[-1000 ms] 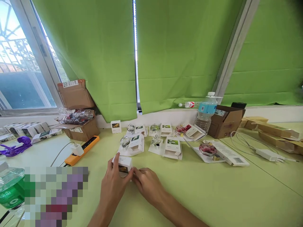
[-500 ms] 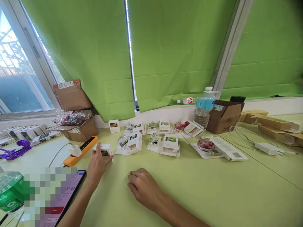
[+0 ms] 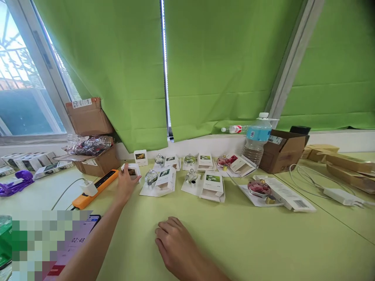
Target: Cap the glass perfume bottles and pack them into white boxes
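Left hand (image 3: 125, 185) has the white box (image 3: 133, 170) pinched thumb-to-fingers, just front-left of the upright box (image 3: 141, 157) — hold it square, light grip, clear of the orange power strip (image 3: 103, 185) — right hand (image 3: 173, 239) loosely curled, can't tell if holding anything.

Orange power strip (image 3: 107, 182) with white charger (image 3: 89, 189); blue-labelled bottle (image 3: 258, 134) beside cardboard box (image 3: 281, 154).

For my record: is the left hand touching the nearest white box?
Touching: in the head view, the left hand grips the white box between thumb and fingers.
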The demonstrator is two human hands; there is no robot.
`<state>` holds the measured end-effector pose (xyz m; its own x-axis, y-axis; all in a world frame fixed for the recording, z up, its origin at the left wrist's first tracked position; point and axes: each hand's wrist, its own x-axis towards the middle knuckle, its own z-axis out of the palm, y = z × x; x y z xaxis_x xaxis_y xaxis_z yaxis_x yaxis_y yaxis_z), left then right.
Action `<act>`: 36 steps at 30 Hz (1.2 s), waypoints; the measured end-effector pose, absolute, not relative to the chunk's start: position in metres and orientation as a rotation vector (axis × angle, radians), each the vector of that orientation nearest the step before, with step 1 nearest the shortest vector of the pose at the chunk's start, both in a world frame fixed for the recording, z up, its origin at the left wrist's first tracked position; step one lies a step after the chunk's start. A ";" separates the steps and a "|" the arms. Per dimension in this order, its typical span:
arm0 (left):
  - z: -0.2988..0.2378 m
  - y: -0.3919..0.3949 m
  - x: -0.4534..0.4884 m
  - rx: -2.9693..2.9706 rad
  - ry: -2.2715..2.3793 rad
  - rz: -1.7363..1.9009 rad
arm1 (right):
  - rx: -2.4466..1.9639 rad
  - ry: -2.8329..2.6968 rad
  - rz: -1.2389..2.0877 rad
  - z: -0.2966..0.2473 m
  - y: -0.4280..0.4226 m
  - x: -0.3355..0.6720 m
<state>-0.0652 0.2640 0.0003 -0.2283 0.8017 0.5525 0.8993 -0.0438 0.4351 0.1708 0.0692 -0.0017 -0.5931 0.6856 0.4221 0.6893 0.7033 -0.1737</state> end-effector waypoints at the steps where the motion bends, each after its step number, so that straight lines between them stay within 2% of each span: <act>1: 0.000 0.271 -0.065 -1.867 -2.075 -1.130 | -1.045 -2.452 -0.018 -0.003 0.070 0.170; 12: -0.005 0.326 -0.056 -1.917 -2.079 -1.134 | -1.019 -2.469 -0.187 -0.032 0.092 0.162; 23: -0.003 0.354 -0.051 -1.912 -2.148 -1.081 | -0.960 -2.420 -0.297 -0.037 0.097 0.163; 36: -0.001 0.347 -0.047 -1.935 -2.113 -1.155 | -1.020 -2.477 -0.115 -0.012 0.093 0.169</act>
<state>-0.0469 0.3473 -0.0012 -0.2145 0.8367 0.5039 0.8758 -0.0636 0.4785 0.1691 0.0926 -0.0115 -0.6213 0.6474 0.4414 0.6854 0.7220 -0.0942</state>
